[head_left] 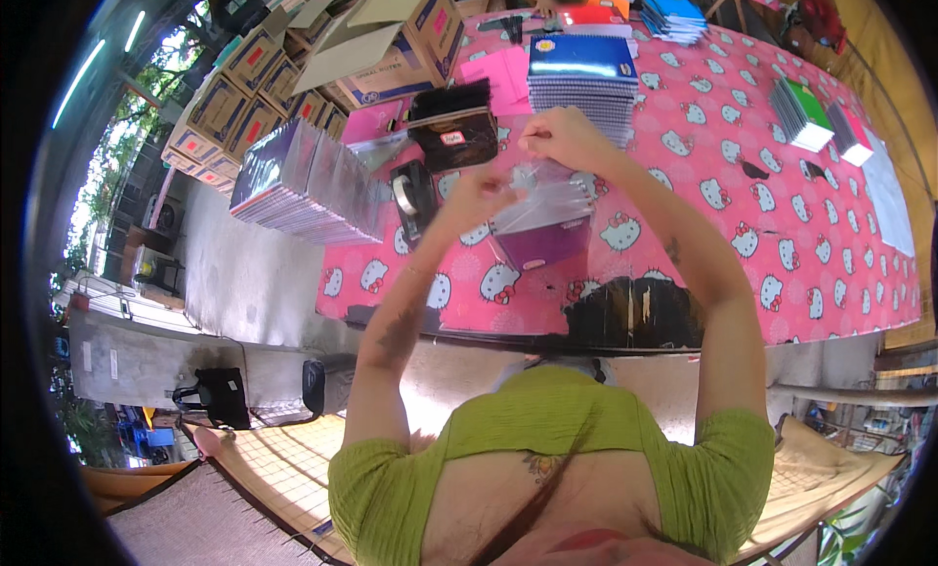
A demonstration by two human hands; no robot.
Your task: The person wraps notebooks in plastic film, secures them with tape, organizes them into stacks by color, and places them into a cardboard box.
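The purple notebook [543,245] lies by the table's [831,243] near edge, seemingly for easy reach, clear plastic [549,206] over its far part. The left hand [476,200] blurs left of the plastic; the right hand [565,136] curls farther off, perhaps controlling it, but I cannot tell either grip.

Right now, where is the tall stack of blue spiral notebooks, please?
In the head view, the stack of blue notebooks stands on the pink table, right of the open carton and just beyond the right hand.
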